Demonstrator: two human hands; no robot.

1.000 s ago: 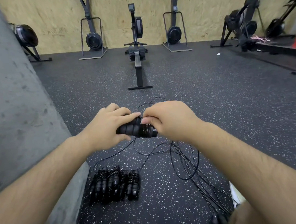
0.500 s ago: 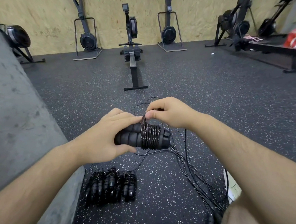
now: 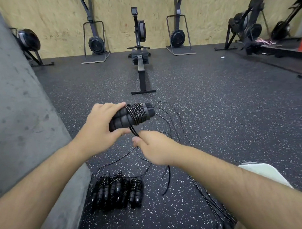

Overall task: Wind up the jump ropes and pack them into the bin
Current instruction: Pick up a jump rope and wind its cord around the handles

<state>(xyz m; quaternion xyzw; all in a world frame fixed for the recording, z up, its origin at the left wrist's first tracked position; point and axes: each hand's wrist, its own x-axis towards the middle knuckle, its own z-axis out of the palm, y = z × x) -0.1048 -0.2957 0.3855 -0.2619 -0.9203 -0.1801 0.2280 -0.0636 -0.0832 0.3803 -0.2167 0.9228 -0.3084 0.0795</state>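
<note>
Nearest, on the speckled floor (image 3: pixel 218 128), just beside the grey concrete wall (image 3: pixel 13 105): a row of wound jump ropes (image 3: pixel 116 192), side by side and touching, probably parked there for packing all together. Cannot find the bin with certainty; only a pale flat thing (image 3: pixel 261 173) at the right, half hidden behind the forearm, perhaps its rim or lid. Right of the row, loose black cords (image 3: pixel 169 175) in a tangle across the floor, not yet wound.

Above these, the right hand (image 3: pixel 154 146): curled, with the thumb against the fingers, pinching the free cord (image 3: pixel 134 131) just below the handles and drawing it taut downward, likely to keep the next turn tight. Slightly blurred, so cannot tell how many fingers share the pinch.

A little farther, the left hand (image 3: pixel 101 128): wrapped around the two foam handles (image 3: pixel 120 121), thumb underneath and fingers over the top, pressing both together as one core for the winding. Leaves the far half of the handles free, already covered with close coils (image 3: pixel 137 113). Held in the air, clear of the floor, to give the cord room to pass around.

Judging by the loops trailing beyond the handles, much cord left for this rope.

Farthest, a rowing machine (image 3: pixel 139 44) on the floor, before the wooden board wall (image 3: pixel 52 17).
</note>
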